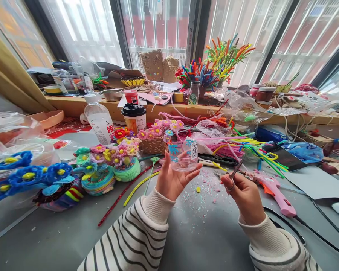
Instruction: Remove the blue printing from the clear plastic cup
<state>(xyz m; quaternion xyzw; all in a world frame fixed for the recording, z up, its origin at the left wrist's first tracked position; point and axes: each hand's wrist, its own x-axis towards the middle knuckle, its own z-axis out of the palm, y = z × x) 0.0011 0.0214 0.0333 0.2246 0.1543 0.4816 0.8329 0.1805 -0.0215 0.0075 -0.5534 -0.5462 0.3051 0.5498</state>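
Observation:
My left hand [173,177] holds up a clear plastic cup [183,156] with blue lettering and a barcode label, its fingers behind and beside it. Closed around a small pair of scissors [237,168] is my right hand [240,192], a little to the right of the cup and apart from it. Glitter bits and a small yellow piece [198,189] are scattered on the grey table [197,233] between the hands. To the left stand pots of pipe-cleaner flowers: blue ones [31,175], mixed ones [98,169] and pink ones [127,158].
A pink glue gun [277,194] with a black cord lies right of my right hand. Bundled pipe cleaners [226,143] lie behind the cup. A water bottle [97,118] and a black-lidded paper cup [134,117] stand at back left. A red glittery pipe cleaner [124,195] lies at left.

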